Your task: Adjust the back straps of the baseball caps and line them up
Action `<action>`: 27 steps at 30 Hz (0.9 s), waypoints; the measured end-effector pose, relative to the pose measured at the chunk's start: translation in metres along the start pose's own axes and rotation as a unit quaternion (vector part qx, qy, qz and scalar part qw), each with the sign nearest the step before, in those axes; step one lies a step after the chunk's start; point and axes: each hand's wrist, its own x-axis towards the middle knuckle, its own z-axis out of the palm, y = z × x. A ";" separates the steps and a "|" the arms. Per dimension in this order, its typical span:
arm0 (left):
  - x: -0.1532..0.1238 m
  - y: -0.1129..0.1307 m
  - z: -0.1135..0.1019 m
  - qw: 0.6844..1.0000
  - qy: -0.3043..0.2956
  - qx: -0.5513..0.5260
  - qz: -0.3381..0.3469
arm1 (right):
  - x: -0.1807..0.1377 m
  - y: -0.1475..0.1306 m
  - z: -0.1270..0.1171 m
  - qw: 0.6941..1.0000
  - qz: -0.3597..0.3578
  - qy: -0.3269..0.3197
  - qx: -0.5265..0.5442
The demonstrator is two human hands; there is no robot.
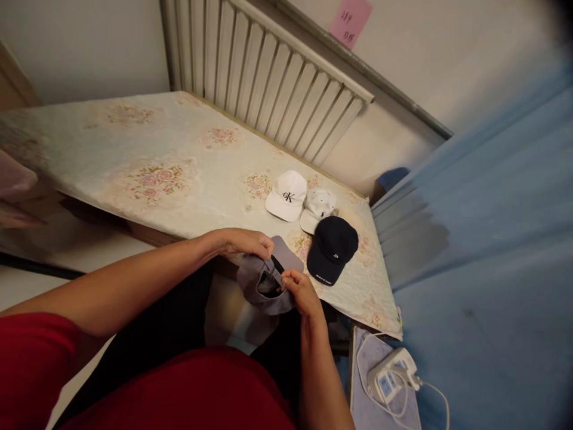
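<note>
Red cloth of my shirt [179,388] fills the bottom of the view, and both my forearms reach out over it toward the grey cap [268,283]. That cap is off the bed [134,149], held in the air just in front of its near edge, upside down so its dark inside faces me. My left hand [244,243] is closed over the cap's far rim, fingers curled down onto the cloth. My right hand [301,291] pinches the strap at the cap's back opening between thumb and fingertips.

Just beyond the grey cap, on the flowered bed cover, lies a dark navy cap [332,248], brim toward me. Touching it on the far side is a white dotted cap [317,208], and beside that a white cap with black letters [286,196]. Behind the bed stands a white radiator [268,77]. Below and right of the grey cap, a white power strip [390,376] rests on a low surface beside a blue curtain [492,239].
</note>
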 end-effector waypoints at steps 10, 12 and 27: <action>0.001 -0.001 0.004 0.999 0.014 0.048 0.005 | 0.000 0.002 0.001 1.000 -0.008 -0.012 0.001; 0.002 -0.002 0.005 0.998 0.017 0.061 0.010 | -0.001 -0.001 0.004 1.000 -0.009 -0.021 0.004; -0.003 0.003 0.017 0.978 0.084 0.186 0.050 | 0.005 -0.017 0.035 0.995 -0.032 -0.008 0.096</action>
